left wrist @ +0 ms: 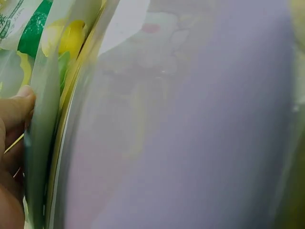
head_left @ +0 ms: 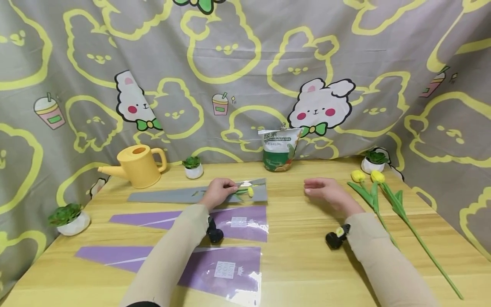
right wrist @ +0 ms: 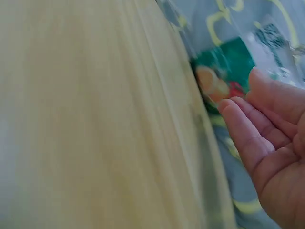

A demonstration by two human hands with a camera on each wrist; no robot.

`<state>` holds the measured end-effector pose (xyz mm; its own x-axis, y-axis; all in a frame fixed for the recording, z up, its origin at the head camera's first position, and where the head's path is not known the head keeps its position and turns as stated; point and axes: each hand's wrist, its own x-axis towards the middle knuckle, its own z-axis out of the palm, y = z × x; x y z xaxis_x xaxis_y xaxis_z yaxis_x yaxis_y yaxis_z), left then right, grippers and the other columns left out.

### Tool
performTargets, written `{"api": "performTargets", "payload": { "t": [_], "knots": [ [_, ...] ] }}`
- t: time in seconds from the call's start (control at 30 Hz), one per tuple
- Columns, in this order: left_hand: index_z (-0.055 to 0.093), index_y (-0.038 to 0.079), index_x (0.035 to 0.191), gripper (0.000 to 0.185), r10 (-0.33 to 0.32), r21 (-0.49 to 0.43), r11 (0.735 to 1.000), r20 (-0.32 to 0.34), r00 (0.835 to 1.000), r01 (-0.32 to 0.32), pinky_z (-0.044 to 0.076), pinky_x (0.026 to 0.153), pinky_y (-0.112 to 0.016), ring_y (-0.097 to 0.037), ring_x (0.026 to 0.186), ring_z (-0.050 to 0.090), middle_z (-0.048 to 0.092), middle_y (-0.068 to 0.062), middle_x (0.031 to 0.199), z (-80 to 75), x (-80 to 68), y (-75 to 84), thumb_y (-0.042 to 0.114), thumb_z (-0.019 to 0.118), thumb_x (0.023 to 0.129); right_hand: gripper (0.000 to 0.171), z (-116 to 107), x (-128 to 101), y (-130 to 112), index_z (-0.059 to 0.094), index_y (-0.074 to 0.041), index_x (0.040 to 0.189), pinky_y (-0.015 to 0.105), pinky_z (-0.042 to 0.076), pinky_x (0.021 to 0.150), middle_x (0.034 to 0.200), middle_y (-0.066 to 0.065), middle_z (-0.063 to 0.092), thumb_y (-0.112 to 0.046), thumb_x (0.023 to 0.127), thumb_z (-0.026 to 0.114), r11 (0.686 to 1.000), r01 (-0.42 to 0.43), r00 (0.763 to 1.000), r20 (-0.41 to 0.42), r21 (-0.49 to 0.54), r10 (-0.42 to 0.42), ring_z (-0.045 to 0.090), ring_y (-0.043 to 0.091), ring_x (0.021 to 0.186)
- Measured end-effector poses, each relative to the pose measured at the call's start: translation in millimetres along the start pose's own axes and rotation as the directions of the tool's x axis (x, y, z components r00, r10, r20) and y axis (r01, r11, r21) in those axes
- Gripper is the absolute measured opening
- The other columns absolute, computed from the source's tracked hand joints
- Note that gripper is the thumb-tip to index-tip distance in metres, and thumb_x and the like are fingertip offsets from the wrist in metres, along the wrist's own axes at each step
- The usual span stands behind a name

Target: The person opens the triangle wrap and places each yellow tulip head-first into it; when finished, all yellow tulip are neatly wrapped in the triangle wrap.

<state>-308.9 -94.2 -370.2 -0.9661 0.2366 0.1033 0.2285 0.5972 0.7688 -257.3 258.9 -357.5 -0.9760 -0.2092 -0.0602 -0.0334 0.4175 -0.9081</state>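
My left hand (head_left: 220, 190) grips the open end of a grey flower sleeve (head_left: 168, 196) lying flat on the wooden table (head_left: 299, 256). A yellow tulip (head_left: 250, 192) lies in that sleeve, its head just right of my fingers. In the left wrist view my thumb (left wrist: 16, 109) presses the translucent sleeve (left wrist: 190, 133) edge, with the yellow tulip (left wrist: 71, 38) behind it. My right hand (head_left: 318, 189) hovers low over the bare table, palm down, fingers relaxed and holding nothing. The right wrist view shows the same right hand (right wrist: 271, 138) with loose fingers.
Two yellow tulips (head_left: 374, 192) lie to the right of my right hand. Two purple sleeves (head_left: 238, 224) (head_left: 222, 268) lie nearer me. A yellow watering can (head_left: 140, 166), a soil bag (head_left: 278, 149) and small potted plants (head_left: 193, 167) (head_left: 70, 218) (head_left: 374, 161) line the edges.
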Motion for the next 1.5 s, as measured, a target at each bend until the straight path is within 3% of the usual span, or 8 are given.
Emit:
{"api": "performTargets", "payload": {
  "t": [0.2,0.33,0.47,0.67,0.83,1.27,1.37,1.5],
  "knots": [
    [0.069,0.011,0.1,0.015,0.042,0.02,0.999,0.017,0.999,-0.042,0.047,0.081,-0.035,-0.019,0.095,0.059,0.066,-0.004,0.102,-4.1,-4.0,-0.5,0.019,0.063,0.088,0.051,-33,-46,4,0.046,0.006,0.13,0.03,0.046,0.089,0.124,0.024,0.055,-0.022,0.09,0.06,0.972,0.013,0.998,-0.052,-0.234,-0.026,0.057,0.024,0.108],
    [0.064,0.01,0.113,0.025,0.029,0.033,0.999,0.023,0.999,-0.029,0.043,0.094,-0.042,-0.025,0.116,0.052,0.062,-0.006,0.117,-8.6,-7.0,4.7,0.018,0.062,0.089,0.052,-48,-72,8,0.045,0.009,0.129,0.019,0.046,0.078,0.121,0.026,0.056,-0.023,0.09,0.06,0.967,0.0,0.997,-0.072,-0.255,-0.019,0.057,0.004,0.096],
    [0.059,0.008,0.12,0.03,0.115,0.078,0.99,0.001,0.993,-0.115,0.041,0.096,-0.044,-0.027,0.118,0.05,0.058,-0.009,0.122,-10.7,-14.0,13.7,0.015,0.06,0.09,0.055,-63,-94,18,0.043,0.011,0.129,0.022,0.049,0.074,0.117,0.027,0.057,-0.023,0.09,0.061,0.969,-0.035,0.996,-0.09,-0.246,0.013,0.056,-0.006,0.086],
    [0.058,0.003,0.118,0.03,0.305,0.147,0.941,0.015,0.952,-0.304,0.046,0.088,-0.04,-0.025,0.1,0.059,0.062,-0.014,0.11,-13.6,-28.5,24.9,0.006,0.06,0.088,0.055,-80,-116,31,0.044,0.012,0.128,0.022,0.05,0.07,0.109,0.019,0.062,-0.024,0.089,0.061,0.956,-0.081,0.992,-0.117,-0.283,0.049,0.057,-0.005,0.082],
    [0.06,0.001,0.114,0.028,0.367,0.151,0.913,0.103,0.924,-0.379,0.05,0.079,-0.033,-0.019,0.086,0.062,0.065,-0.008,0.092,-11.8,-41.5,33.3,0.005,0.062,0.086,0.055,-88,-131,36,0.043,0.013,0.127,0.023,0.05,0.068,0.106,0.017,0.062,-0.023,0.089,0.061,0.942,-0.109,0.99,-0.124,-0.318,0.073,0.056,-0.005,0.079],
    [0.068,0.005,0.1,0.018,0.391,0.202,0.848,0.387,0.835,-0.49,0.047,0.068,-0.022,-0.013,0.076,0.059,0.066,-0.006,0.097,0.5,-60.3,41.3,0.011,0.067,0.083,0.052,-92,-146,46,0.049,0.015,0.119,0.024,0.049,0.06,0.086,0.003,0.06,-0.023,0.086,0.065,0.907,-0.188,0.978,-0.152,-0.376,0.14,0.055,0.003,0.068],
    [0.069,0.006,0.094,0.013,0.399,0.199,0.841,0.399,0.825,-0.503,0.047,0.071,-0.022,-0.013,0.08,0.06,0.068,-0.004,0.091,3.6,-58.8,40.7,0.01,0.067,0.082,0.052,-91,-146,49,0.05,0.015,0.117,0.024,0.049,0.059,0.082,0.001,0.058,-0.023,0.085,0.067,0.903,-0.2,0.975,-0.17,-0.381,0.144,0.052,0.003,0.066],
    [0.07,0.006,0.094,0.013,0.371,0.195,0.857,0.407,0.835,-0.476,0.046,0.069,-0.021,-0.011,0.077,0.058,0.066,-0.003,0.086,6.1,-55.2,37.4,0.01,0.069,0.082,0.052,-86,-145,52,0.05,0.015,0.115,0.024,0.049,0.058,0.081,0.0,0.055,-0.022,0.083,0.068,0.903,-0.213,0.971,-0.183,-0.372,0.154,0.049,0.001,0.065]
  ]
}}
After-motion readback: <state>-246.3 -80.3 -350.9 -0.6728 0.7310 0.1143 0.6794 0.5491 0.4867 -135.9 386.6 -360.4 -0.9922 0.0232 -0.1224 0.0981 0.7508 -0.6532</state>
